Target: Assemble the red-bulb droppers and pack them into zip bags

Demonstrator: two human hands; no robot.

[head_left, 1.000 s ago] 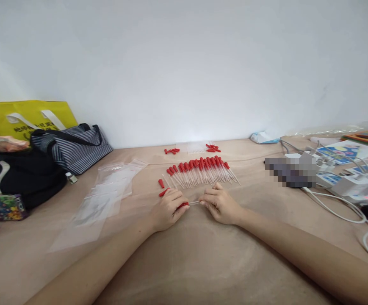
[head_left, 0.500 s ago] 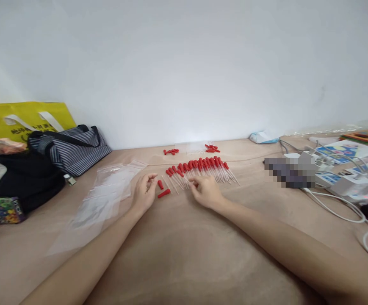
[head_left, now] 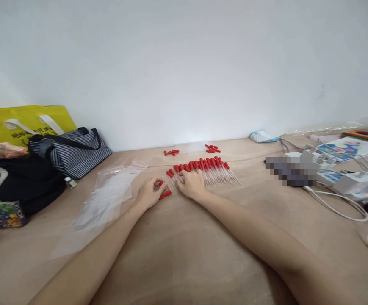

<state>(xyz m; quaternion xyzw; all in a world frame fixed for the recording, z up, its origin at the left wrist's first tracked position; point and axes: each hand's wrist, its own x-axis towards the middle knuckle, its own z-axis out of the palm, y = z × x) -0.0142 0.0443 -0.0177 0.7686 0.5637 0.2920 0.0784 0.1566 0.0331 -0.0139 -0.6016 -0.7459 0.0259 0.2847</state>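
Note:
On the table, my left hand [head_left: 149,192] has its thumb and forefinger closed round a small red rubber bulb [head_left: 161,184]. Another red bulb [head_left: 165,194] lies just below those fingertips. My right hand [head_left: 191,183] rests over the left part of a row of clear droppers with red bulbs [head_left: 216,167]; its fingertips point down among the thin tubes, and what they touch is hidden. Between the hands lie a few clear tubes [head_left: 173,186]. Farther back are two small groups of loose red bulbs, one at left [head_left: 171,152] and one at right [head_left: 213,149].
Clear plastic bags [head_left: 107,192] lie left of my hands. Beyond them stand a striped bag [head_left: 76,152], a yellow bag [head_left: 48,116] and a black bag [head_left: 21,182]. On the right are white chargers with cables [head_left: 352,184] and a pixelated dark object [head_left: 290,171].
My left hand has moved slightly right and closed on the upper loose red bulb. My right hand has shifted left over the droppers' left end.

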